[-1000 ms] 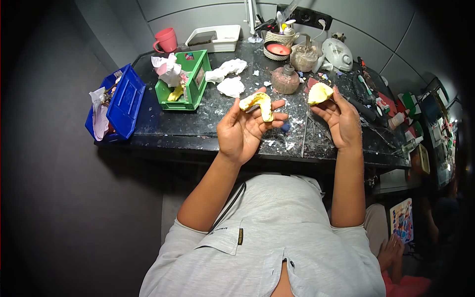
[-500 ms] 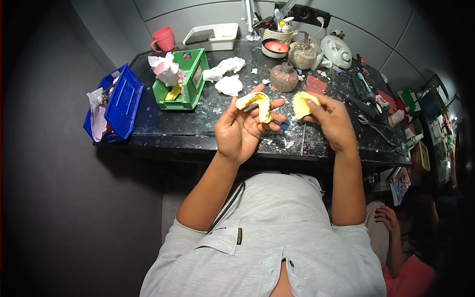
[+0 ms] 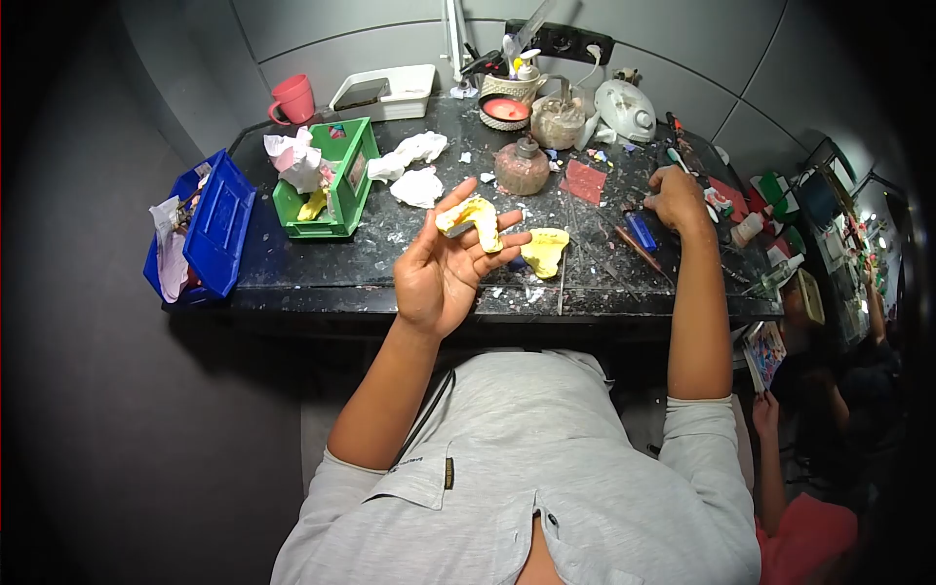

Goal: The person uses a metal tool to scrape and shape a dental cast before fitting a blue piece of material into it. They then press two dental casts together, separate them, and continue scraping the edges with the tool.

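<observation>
A curved yellow dental cast (image 3: 482, 220) rests on the fingers of my left hand (image 3: 441, 271), which is palm up with its fingers spread. Just right of those fingertips, a second yellow cast (image 3: 546, 252) lies on the dark bench near its front edge. My right hand (image 3: 675, 200) is at the right of the bench, fingers bent downward among tools; what it grips, if anything, I cannot make out. Close by it lie a blue object (image 3: 640, 231) and a thin brown-handled tool (image 3: 638, 250).
Green bin (image 3: 359, 185) and blue bin (image 3: 222, 229) stand at the left, beside white crumpled tissue (image 3: 417, 187). A glass burner (image 3: 522, 168) and a red wax sheet (image 3: 583, 181) lie beyond the casts. Another person's hand (image 3: 765, 414) shows at lower right.
My right hand has let go of the second yellow cast, now on the bench, and moved right to the tools. The whole view has shifted slightly. My left hand still supports its cast.
</observation>
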Demonstrator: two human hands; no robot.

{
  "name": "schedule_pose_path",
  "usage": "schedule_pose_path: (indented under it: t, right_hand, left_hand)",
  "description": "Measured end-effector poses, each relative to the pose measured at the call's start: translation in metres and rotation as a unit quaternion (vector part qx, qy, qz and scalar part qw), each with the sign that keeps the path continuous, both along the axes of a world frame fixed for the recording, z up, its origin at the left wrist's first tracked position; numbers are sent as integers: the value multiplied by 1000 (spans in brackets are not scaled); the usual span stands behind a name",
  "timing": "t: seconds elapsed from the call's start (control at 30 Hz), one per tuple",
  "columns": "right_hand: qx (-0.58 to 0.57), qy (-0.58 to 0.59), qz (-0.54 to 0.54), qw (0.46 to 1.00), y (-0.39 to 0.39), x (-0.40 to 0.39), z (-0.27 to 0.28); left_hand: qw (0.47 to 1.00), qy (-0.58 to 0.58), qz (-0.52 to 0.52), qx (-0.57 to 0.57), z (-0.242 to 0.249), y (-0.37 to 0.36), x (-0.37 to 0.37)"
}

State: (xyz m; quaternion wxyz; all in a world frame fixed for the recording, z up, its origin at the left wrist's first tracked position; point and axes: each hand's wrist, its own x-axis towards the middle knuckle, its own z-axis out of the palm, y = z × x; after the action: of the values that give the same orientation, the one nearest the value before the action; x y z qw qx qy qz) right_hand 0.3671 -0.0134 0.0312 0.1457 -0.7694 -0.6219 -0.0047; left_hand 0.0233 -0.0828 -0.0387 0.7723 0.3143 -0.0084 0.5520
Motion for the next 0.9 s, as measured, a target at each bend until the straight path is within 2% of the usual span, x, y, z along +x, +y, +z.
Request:
schedule_pose_path:
  t: [0.07,0.1,0.43,0.63,0.77,0.83,0.9]
  right_hand:
    - [-112,0,-40,993,7,5,0]
    - [-111,-2,-43,993,8,6,-3]
    - [96,26,-21,995,12,21,-32]
    - [232,104,34,967,22,29,-38]
    - [249,116,35,961,18,20,-34]
    - [250,124,39,959,20,23,-35]
    - [293,122,65,946,20,22,-34]
  left_hand:
    - [1000,2,2,-11,1,-1,1]
    - [1000,8,6,-19,3,-2,1]
    - [999,8,17,-31,6,-6,2]
    - [999,-5,2,-48,2,-3,1]
    - [998,-7,1,-67,0,0,1]
    - [998,-39,-46,-26,-10,6,-2]
    - [998,-17,-27,-52,-8,4,-3]
